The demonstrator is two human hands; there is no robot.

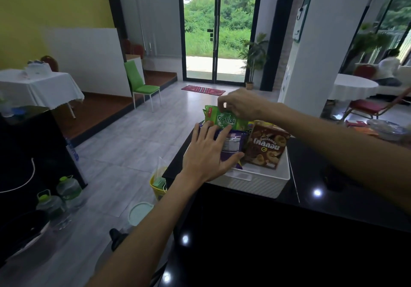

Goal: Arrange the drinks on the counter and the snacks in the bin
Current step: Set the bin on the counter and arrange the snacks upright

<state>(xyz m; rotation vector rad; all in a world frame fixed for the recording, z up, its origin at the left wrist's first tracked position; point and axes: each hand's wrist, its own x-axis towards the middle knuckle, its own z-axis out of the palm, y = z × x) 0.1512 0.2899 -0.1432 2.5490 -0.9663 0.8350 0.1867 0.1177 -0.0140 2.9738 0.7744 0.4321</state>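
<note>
Fingers of the left hand were spread flat against a glossy purple packet. The right hand pinched the top edge of a crinkly green packet, upright, its lower part hidden behind the purple one. Both stood in the white ribbed plastic bin on the shiny black counter, beside a brown cardboard snack box, tilted back. A yellow bucket sat on the floor below.

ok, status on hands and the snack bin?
Left hand flat on purple packet. Right hand pinches green packet at its top. Purple packet and brown box in white bin. Nothing blocking.
</note>
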